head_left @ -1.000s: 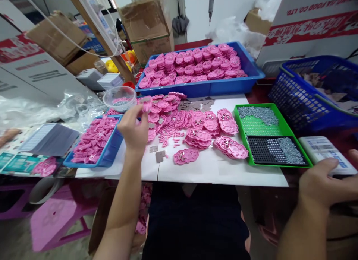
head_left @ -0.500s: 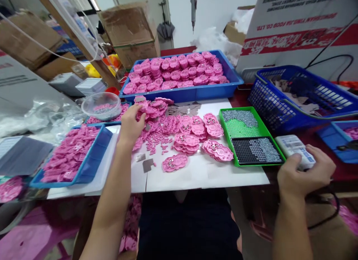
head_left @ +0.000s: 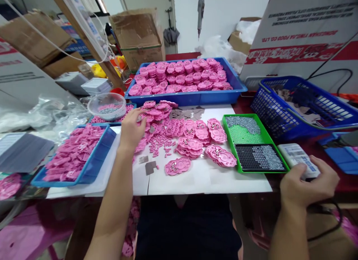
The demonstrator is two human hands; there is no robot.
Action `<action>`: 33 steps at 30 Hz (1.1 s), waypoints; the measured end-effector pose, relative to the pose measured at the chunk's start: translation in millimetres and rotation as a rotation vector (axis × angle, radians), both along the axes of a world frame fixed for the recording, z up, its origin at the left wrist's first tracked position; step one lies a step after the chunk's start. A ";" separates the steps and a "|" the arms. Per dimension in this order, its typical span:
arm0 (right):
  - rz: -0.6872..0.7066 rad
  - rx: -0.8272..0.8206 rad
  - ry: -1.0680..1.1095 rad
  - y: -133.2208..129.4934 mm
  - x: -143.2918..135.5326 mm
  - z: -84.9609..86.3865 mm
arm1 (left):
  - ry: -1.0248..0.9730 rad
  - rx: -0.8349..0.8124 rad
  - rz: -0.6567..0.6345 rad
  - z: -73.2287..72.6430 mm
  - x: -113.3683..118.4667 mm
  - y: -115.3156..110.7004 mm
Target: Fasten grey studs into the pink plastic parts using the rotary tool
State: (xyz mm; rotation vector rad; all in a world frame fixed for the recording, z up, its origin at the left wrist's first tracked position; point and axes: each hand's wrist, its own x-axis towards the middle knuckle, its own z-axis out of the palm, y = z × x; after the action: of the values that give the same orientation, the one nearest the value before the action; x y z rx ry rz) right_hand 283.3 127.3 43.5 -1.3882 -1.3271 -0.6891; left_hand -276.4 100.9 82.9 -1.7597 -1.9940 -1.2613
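Note:
My left hand [head_left: 132,128] is at the left edge of the heap of pink plates [head_left: 156,113], its thumb and fingers curled; what lies between the fingertips is too small to make out. At the right, my right hand [head_left: 309,183] has its thumb and fingers curled by a white box with a printed label [head_left: 299,159], at the box's near end. Stacks of pink plates [head_left: 190,146] and small pink pieces [head_left: 159,142] lie on the white sheet [head_left: 223,180] between the hands. A single pink plate [head_left: 177,166] lies nearer the front edge.
A large blue tray [head_left: 187,100] of pink plates stands at the back. A green tray [head_left: 236,165] holds screws and a black perforated plate. A blue basket [head_left: 275,114] is at the right, a blue bin [head_left: 92,161] of pink parts at the left. A tool [head_left: 200,14] hangs above.
The view has shifted slightly, so the table's contents appear a little lower and further right. Both hands keep nearly the same places beside the plate heap and the white box.

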 end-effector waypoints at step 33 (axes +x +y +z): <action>0.706 -0.601 -0.582 -48.9 -112.8 50.0 | -0.133 -0.018 -0.316 -53.6 173.9 -193.0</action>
State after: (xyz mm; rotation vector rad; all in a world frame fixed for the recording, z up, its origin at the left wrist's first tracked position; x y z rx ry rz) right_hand 170.4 78.4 93.5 -1.0455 -2.4698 -0.1990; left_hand -102.5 -92.1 29.3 -2.1147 -1.8486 -1.4927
